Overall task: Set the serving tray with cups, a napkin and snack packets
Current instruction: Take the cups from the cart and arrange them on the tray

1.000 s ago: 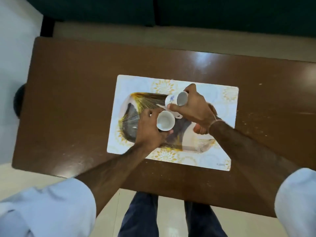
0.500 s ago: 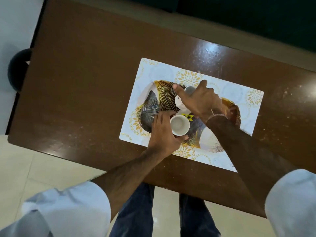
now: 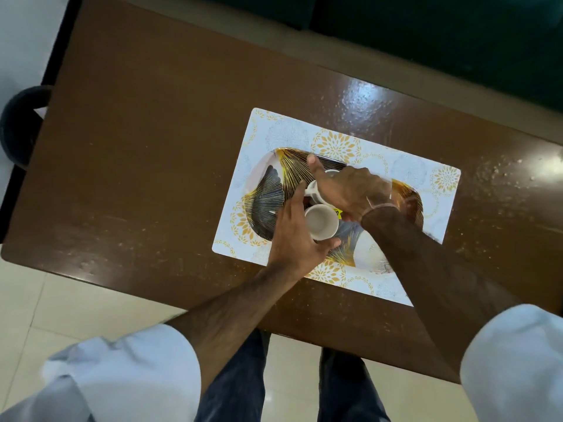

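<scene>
Cups sit between the two hands, both over the serving tray point(image 3: 265, 190). The left hand point(image 3: 294, 236) curls around the near cup point(image 3: 320, 222), thumb on its near side and fingers along its left wall; the cup stands upright, mouth open to the camera and empty. Just beyond it, the right hand point(image 3: 350, 188) lies over the far cup point(image 3: 316, 187), grasping it from above with the index finger stretched out past its rim, so most of that cup is hidden; whether it rests on the tray cannot be told. The two cups are just beside each other, almost touching. The tray, patterned in gold and grey fans, lies under both hands on a white placemat point(image 3: 335, 141) with yellow flower prints. A small yellow label point(image 3: 337, 212) shows on the tray between the near cup and the right wrist. The placemat lies on a glossy brown table point(image 3: 146, 147), with bare wood stretching left of the left hand.
</scene>
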Demonstrator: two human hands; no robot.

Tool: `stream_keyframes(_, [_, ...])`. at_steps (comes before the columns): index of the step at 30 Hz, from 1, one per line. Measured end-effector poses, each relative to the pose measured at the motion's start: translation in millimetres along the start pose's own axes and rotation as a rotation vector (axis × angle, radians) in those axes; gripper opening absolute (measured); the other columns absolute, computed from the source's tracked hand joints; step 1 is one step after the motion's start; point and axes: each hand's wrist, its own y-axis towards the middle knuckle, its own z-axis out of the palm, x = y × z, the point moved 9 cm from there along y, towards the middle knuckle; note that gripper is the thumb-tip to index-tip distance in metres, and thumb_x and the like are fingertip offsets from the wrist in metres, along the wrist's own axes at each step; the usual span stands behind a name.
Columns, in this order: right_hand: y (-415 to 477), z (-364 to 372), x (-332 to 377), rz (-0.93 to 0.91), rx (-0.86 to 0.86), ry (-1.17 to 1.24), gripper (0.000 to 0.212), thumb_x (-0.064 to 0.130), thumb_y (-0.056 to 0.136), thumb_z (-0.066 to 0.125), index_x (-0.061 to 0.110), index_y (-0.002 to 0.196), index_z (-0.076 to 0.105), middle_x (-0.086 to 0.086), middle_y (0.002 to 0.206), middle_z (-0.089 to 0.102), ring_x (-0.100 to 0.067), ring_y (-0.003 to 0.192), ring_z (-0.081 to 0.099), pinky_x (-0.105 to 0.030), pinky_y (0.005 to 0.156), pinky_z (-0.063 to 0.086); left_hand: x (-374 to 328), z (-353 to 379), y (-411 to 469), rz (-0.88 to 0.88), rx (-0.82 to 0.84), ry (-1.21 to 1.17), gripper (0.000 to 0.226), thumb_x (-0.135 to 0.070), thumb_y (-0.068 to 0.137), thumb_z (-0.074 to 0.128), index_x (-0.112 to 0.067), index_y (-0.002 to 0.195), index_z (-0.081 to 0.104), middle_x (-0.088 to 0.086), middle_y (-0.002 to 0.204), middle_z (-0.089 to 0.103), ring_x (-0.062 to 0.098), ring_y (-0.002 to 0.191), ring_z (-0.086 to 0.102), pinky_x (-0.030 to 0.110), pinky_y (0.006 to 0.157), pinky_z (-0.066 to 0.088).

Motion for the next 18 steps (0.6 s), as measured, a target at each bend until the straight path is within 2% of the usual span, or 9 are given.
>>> stream_keyframes(3, [1, -2, -3, -0.005, 0.017, -0.025, 0.112, 0.091, 0.075, 0.006, 0.006, 0.106, 0.072, -0.018, 0.099, 0.075, -0.035, 0.093, 0.071, -0.043, 0.092, 0.053, 1, 2, 2, -0.001, 0.023, 0.002, 0.130, -0.048, 0.058, 0.091, -0.023, 0.156, 0.009, 0.001, 0.155, 0.036, 0.019, 0.138, 0.034, 0.035, 0.103, 0.037])
stream_keyframes(6, [2, -4, 2, -0.029, 0.007, -0.046, 0.109, 0.090, 0.078, 0.008, 0.006, 0.102, 0.072, -0.017, 0.098, 0.075, -0.035, 0.093, 0.071, -0.043, 0.092, 0.052, 0, 3, 4, -0.021, 0.032, -0.015, 0.136, -0.042, 0.058, 0.093, -0.027, 0.157, 0.001, 0.002, 0.158, 0.029, 0.020, 0.139, 0.030, 0.035, 0.100, 0.034])
stream_keyframes(12, [4, -4, 4, -0.042, -0.008, -0.064, 0.110, 0.090, 0.077, 0.006, 0.006, 0.097, 0.073, -0.015, 0.094, 0.075, -0.033, 0.091, 0.071, -0.040, 0.089, 0.051, -4, 4, 3, -0.029, 0.018, -0.019, 0.137, -0.038, 0.059, 0.094, -0.027, 0.157, -0.001, 0.006, 0.157, 0.027, 0.025, 0.139, 0.033, 0.042, 0.099, 0.043])
stream_keyframes(15, [4, -2, 0, -0.053, -0.017, -0.045, 0.109, 0.089, 0.078, 0.003, 0.006, 0.093, 0.072, -0.015, 0.088, 0.074, -0.032, 0.085, 0.071, -0.036, 0.079, 0.048, -5, 1, 0, -0.031, 0.023, -0.004, 0.135, -0.045, 0.058, 0.092, -0.028, 0.156, 0.001, 0.007, 0.154, 0.029, 0.027, 0.137, 0.035, 0.051, 0.098, 0.048])
stream_keyframes(18, [3, -1, -4, -0.080, -0.024, -0.028, 0.108, 0.088, 0.080, 0.002, 0.005, 0.091, 0.071, -0.017, 0.085, 0.073, -0.033, 0.087, 0.069, -0.036, 0.071, 0.041, -8, -7, 1, -0.020, 0.026, 0.018, 0.126, -0.061, 0.059, 0.083, -0.026, 0.155, 0.008, 0.008, 0.151, 0.028, 0.028, 0.136, 0.034, 0.054, 0.098, 0.047])
